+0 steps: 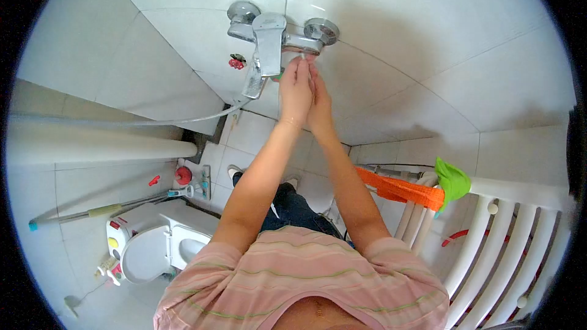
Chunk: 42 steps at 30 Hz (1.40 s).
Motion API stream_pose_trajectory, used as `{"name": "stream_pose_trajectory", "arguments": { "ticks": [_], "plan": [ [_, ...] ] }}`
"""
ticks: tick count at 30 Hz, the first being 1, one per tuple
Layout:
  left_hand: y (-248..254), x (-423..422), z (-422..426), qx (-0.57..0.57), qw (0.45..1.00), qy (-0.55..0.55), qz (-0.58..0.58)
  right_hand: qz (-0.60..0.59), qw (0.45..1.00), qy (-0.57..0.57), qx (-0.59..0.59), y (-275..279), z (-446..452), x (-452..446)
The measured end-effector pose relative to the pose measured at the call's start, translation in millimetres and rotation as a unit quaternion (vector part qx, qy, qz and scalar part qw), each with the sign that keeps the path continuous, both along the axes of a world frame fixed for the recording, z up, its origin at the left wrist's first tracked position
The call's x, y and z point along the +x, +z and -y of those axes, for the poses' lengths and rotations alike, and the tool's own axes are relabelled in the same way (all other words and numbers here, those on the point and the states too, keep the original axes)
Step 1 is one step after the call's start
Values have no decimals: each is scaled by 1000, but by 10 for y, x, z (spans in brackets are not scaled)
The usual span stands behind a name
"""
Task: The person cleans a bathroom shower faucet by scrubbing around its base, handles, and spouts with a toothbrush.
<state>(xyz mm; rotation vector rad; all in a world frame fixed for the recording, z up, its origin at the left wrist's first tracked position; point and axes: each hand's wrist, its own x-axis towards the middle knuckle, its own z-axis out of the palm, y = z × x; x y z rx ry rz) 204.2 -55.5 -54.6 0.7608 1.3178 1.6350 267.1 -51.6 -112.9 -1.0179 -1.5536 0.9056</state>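
Observation:
A chrome shower mixer tap [269,43] is fixed to the tiled wall, with its broad lever pointing down. Just below the right end of its body, my left hand [296,88] and my right hand [320,99] are pressed close together. Their fingers point up at the pipe and are closed around their tips. A bit of pink and white shows at the fingertips, too small to name. Behind the tap's lower end, something green [278,76] peeks out, mostly hidden by my left hand.
A hose [183,121] runs left from the tap, near a red valve knob [236,63]. At lower left are a toilet [147,255] and a mop [101,210]. An orange cloth [403,189] and a green cloth [452,180] hang on the white radiator [489,250] at right.

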Motion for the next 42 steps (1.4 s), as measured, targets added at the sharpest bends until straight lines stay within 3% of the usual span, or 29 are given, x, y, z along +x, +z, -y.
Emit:
{"name": "stream_pose_trajectory", "arguments": {
  "ticks": [5,7,10,15,19,21,24,26,28,29,31,33,35,36,38,42],
  "plan": [
    [-150,-76,-234,18,990,49,-134,-7,1000,-14,18,97,-392,-158],
    [-174,-61,-174,105,957,88,-256,12,1000,-9,13,84,-396,-156],
    [-187,-51,-51,88,951,75,-286,-37,999,-24,20,1,-305,-179],
    [-60,-88,140,82,952,36,-294,-32,995,-48,-76,247,-305,-210],
    [-139,-93,173,85,937,30,-336,18,992,-94,-81,13,-242,-150],
    [-137,-110,208,77,944,18,-320,81,980,-171,-59,-27,-114,-53],
    [-135,-108,218,65,959,-6,-276,129,987,-91,-13,-21,-181,368],
    [-88,-103,177,68,966,-18,-247,196,976,-65,-66,419,-63,730],
    [-29,-48,169,97,971,-44,-213,328,931,-99,-128,774,-89,1058],
    [8,-4,185,99,972,-47,-206,334,928,-104,-127,1082,-38,1021],
    [135,62,140,82,988,-76,-106,444,889,-114,-20,1807,-34,834],
    [55,179,51,106,990,-70,-62,596,789,-124,87,2055,-267,636],
    [25,213,80,122,990,-65,-18,669,710,-109,190,2369,-380,353],
    [47,196,87,127,989,-71,-16,671,707,-112,192,2438,-455,282],
    [80,151,99,136,988,-77,-11,722,636,-31,270,2539,-580,159],
    [31,100,152,116,987,-110,-10,770,591,20,242,2415,-623,-164]
  ]
}}
